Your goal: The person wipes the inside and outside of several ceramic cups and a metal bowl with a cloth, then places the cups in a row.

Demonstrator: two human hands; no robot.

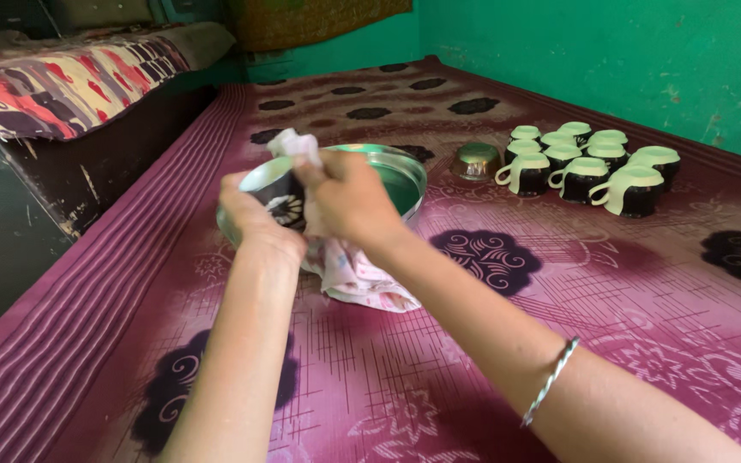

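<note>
Two hands raised over the maroon patterned mat [559,283], near its left edge. Left hand [255,225] closed round a black cup with a pale green inside [278,190], fingers wrapped about its side. Right hand [346,199] closed on a white and pink cloth [353,273], pressed against the cup (cloth hanging down below both hands). Just behind, a round steel tray [405,176]. Beside the tray, a small steel bowl [477,160]. Toward the far right edge, upturned matching cups [589,163] clustered together.
</note>
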